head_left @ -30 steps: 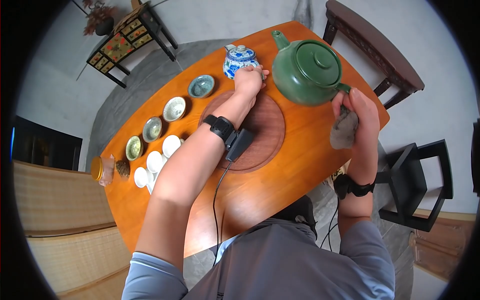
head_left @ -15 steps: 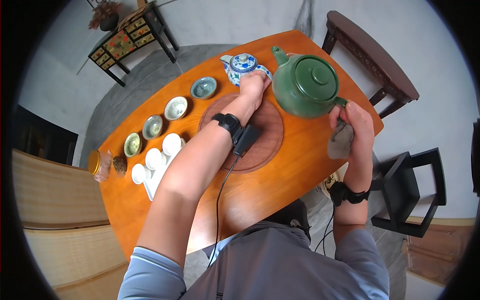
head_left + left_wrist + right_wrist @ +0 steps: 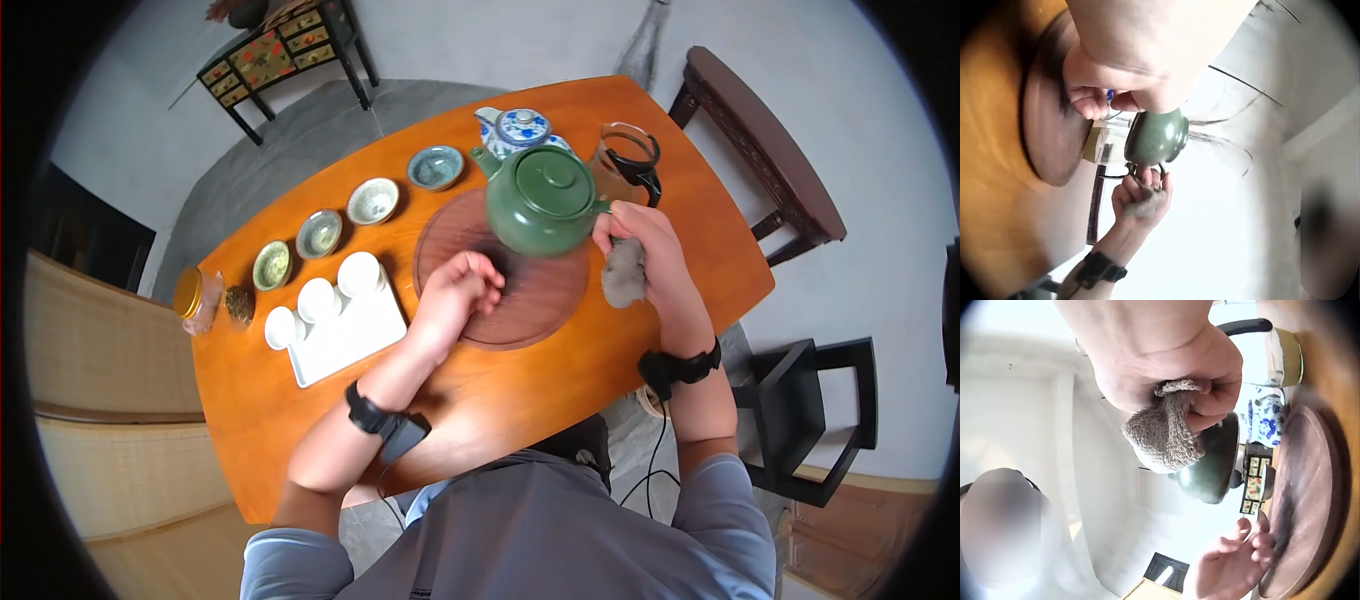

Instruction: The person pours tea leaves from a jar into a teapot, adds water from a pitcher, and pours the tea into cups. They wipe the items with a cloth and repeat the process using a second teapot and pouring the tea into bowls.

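My right hand (image 3: 650,240) grips the handle of a big green teapot (image 3: 540,210), held up over the far part of a round wooden board (image 3: 540,318). A grey cloth (image 3: 1163,440) is bunched in the same hand and hangs below the palm. My left hand (image 3: 452,302) is over the board's left side, fingers loosely curled around nothing. Beyond the green teapot stands a small blue-and-white teapot (image 3: 522,128), its lower part hidden in the head view. In the left wrist view, the green teapot (image 3: 1154,137) appears past my left hand.
A glass pitcher (image 3: 610,165) with a black handle stands at the back right. Several small bowls (image 3: 374,201) line the table's left side, near a white tray (image 3: 350,345) with white cups. A jar (image 3: 200,300) with a yellow lid sits at the far left.
My left hand has let go of the blue-and-white teapot's handle and come back toward me. My right hand has carried the green teapot leftward over the board, bringing the glass pitcher into sight.
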Action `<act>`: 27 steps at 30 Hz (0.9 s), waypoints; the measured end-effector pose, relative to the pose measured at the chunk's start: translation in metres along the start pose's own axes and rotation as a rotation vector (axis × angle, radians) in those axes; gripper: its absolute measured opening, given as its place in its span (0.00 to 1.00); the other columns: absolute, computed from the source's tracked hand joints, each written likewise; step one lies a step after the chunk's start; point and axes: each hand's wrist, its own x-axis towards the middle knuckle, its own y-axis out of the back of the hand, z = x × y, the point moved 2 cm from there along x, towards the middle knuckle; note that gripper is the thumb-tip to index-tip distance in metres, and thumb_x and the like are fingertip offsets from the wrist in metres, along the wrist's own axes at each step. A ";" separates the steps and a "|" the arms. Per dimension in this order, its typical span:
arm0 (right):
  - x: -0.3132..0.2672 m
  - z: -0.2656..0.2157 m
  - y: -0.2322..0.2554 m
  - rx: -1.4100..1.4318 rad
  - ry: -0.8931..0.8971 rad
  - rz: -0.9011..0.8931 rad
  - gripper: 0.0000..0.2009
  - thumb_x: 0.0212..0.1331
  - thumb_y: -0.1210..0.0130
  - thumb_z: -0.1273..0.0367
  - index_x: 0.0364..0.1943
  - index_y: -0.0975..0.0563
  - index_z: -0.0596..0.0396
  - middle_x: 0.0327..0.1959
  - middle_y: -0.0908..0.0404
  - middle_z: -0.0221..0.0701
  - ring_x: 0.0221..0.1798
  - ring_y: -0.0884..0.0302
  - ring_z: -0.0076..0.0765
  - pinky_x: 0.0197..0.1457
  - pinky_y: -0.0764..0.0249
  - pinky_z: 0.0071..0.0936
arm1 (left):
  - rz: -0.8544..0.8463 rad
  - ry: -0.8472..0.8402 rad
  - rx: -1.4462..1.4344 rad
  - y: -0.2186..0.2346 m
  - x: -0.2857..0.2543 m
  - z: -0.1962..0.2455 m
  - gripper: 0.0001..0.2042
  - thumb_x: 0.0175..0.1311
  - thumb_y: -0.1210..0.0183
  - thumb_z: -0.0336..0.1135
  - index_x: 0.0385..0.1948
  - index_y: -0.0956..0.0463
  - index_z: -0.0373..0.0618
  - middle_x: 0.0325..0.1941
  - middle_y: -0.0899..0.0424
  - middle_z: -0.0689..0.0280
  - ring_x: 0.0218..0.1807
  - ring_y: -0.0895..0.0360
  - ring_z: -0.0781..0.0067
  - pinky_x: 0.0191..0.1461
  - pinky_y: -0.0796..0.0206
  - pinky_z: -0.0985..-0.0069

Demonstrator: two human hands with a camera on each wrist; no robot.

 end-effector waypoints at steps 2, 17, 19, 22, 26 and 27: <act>0.020 0.008 -0.010 -0.047 -0.039 -0.063 0.23 0.75 0.46 0.54 0.23 0.24 0.54 0.23 0.25 0.23 0.24 0.33 0.17 0.29 0.38 0.21 | -0.101 -0.076 0.319 0.003 -0.031 0.006 0.07 0.66 0.49 0.21 0.39 0.22 0.43 0.35 0.19 0.73 0.35 0.25 0.85 0.40 0.32 0.82; 0.116 0.045 -0.045 -0.309 -0.296 -0.610 0.21 0.69 0.42 0.58 0.19 0.22 0.57 0.20 0.23 0.27 0.26 0.31 0.20 0.31 0.36 0.22 | -0.050 -0.795 1.194 0.006 -0.076 -0.010 0.09 0.57 0.35 0.28 0.39 0.16 0.46 0.38 0.25 0.64 0.39 0.20 0.59 0.43 0.26 0.63; 0.122 0.042 -0.045 -0.358 -0.300 -0.693 0.19 0.68 0.43 0.61 0.19 0.22 0.57 0.21 0.22 0.26 0.27 0.29 0.20 0.34 0.34 0.23 | -0.056 -0.838 1.272 0.007 -0.075 -0.014 0.08 0.55 0.34 0.30 0.37 0.17 0.46 0.36 0.27 0.64 0.39 0.22 0.61 0.42 0.27 0.65; 0.128 0.044 -0.048 -0.361 -0.293 -0.698 0.19 0.68 0.43 0.62 0.19 0.22 0.58 0.21 0.22 0.26 0.28 0.29 0.21 0.35 0.34 0.23 | -0.041 -0.855 1.303 0.006 -0.076 -0.015 0.08 0.53 0.34 0.32 0.35 0.18 0.48 0.36 0.28 0.65 0.43 0.25 0.63 0.46 0.30 0.67; 0.138 0.041 -0.052 -0.324 -0.315 -0.785 0.15 0.67 0.39 0.63 0.29 0.19 0.63 0.23 0.21 0.30 0.28 0.27 0.23 0.35 0.32 0.23 | -0.057 -0.841 1.336 0.009 -0.077 -0.012 0.08 0.51 0.33 0.33 0.33 0.18 0.49 0.38 0.28 0.67 0.47 0.28 0.64 0.50 0.33 0.67; 0.137 0.035 -0.054 -0.396 -0.326 -0.788 0.15 0.67 0.38 0.63 0.30 0.19 0.62 0.25 0.20 0.31 0.30 0.26 0.24 0.38 0.31 0.23 | -0.083 -0.836 1.311 0.010 -0.078 -0.012 0.08 0.50 0.32 0.34 0.32 0.18 0.50 0.38 0.28 0.67 0.47 0.29 0.64 0.51 0.35 0.66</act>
